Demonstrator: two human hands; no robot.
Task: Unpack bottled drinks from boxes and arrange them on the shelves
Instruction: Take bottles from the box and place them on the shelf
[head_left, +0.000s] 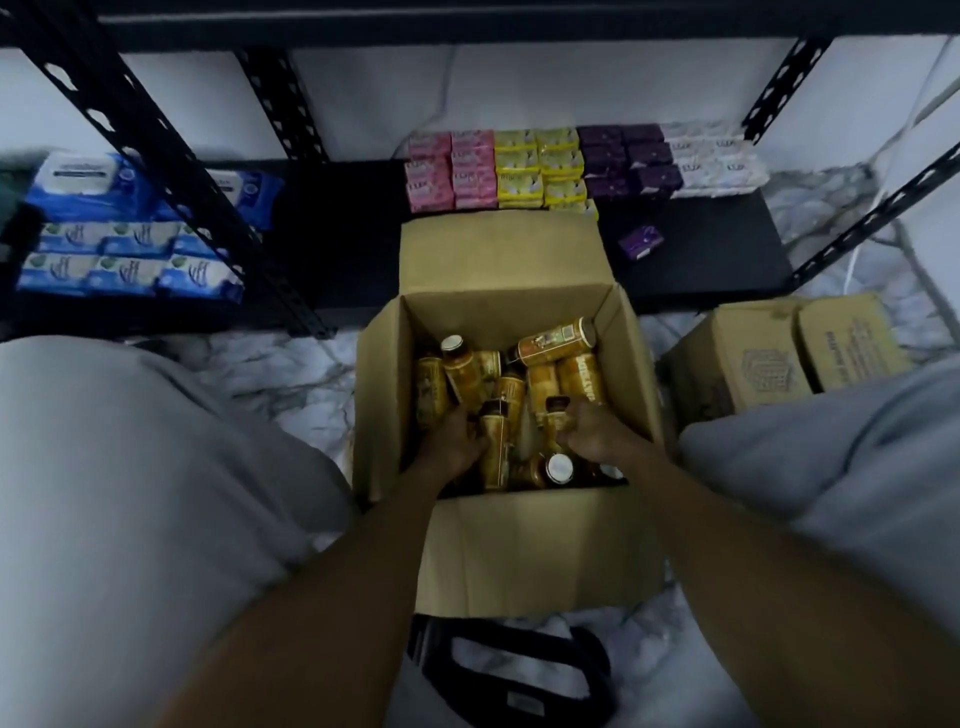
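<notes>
An open cardboard box (535, 551) stands on the floor between my knees, holding several gold-labelled drink bottles (558, 338) piled loosely. Both of my hands reach down into it. My left hand (449, 441) grips a bottle (493, 441) with a dark cap near the box's middle. My right hand (597, 434) curls round the neck of another bottle (555, 410). A white-capped bottle (559, 467) stands between my wrists. The low black shelf (343, 249) lies just behind the box.
Stacked soap boxes (519, 169) in pink, yellow, purple and white fill the shelf's back; one purple box (641, 241) lies loose. Blue wipe packs (130, 260) sit on the left rack. Two closed cartons (789, 353) stand at right. A black-handled bag (514, 670) lies below.
</notes>
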